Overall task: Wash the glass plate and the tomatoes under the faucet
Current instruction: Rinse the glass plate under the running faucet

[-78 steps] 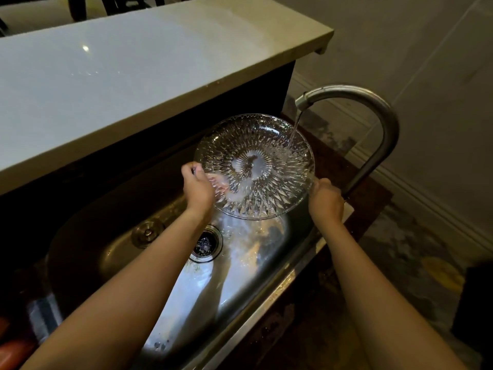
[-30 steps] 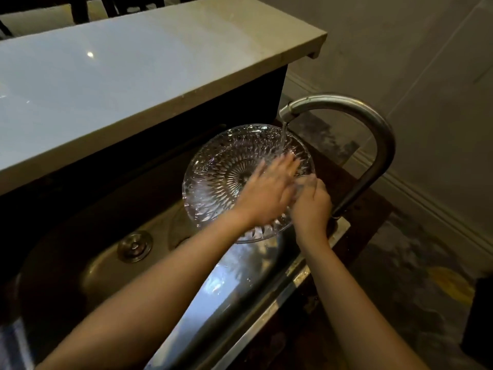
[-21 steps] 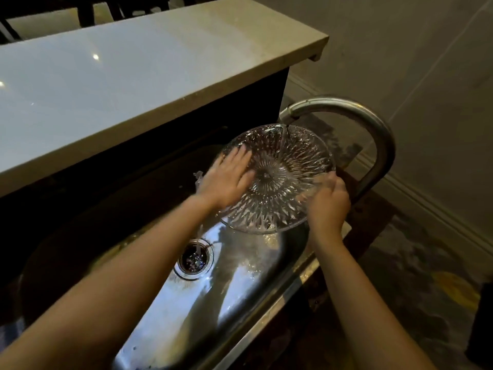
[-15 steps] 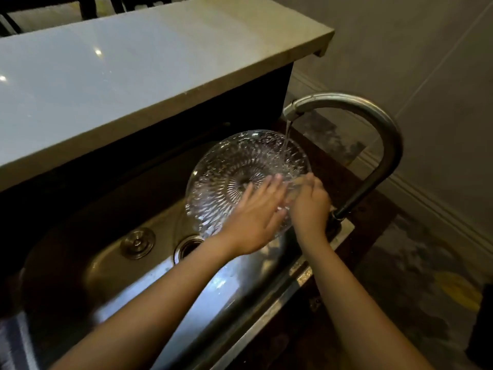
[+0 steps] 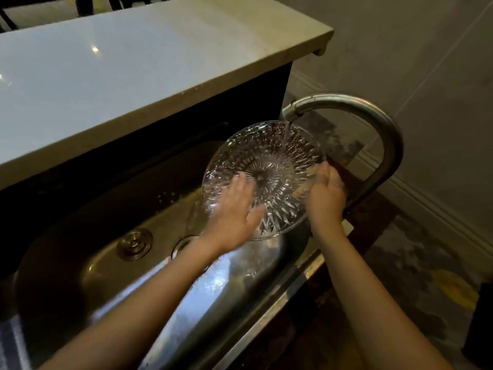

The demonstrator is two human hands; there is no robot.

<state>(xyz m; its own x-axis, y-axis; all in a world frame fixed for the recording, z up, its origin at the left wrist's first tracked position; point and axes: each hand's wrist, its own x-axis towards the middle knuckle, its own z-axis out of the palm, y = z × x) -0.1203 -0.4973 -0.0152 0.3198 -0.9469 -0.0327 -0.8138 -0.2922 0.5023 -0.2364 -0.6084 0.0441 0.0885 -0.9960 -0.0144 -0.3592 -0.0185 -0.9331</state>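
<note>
The left hand (image 5: 234,209) lies flat, fingers straight, on the glass plate (image 5: 269,153). The right hand (image 5: 325,193) grips its right rim. The cut-pattern plate tilts under the faucet (image 5: 373,116) stream above the sink (image 5: 112,260).

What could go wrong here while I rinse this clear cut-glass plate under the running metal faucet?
The wet clear cut-glass plate is gripped at one edge only by the right hand; the flat left hand merely touches its face, so it might slip into the steel sink and chip. Its far rim sits close under the curved metal faucet spout and could knock it.
</note>
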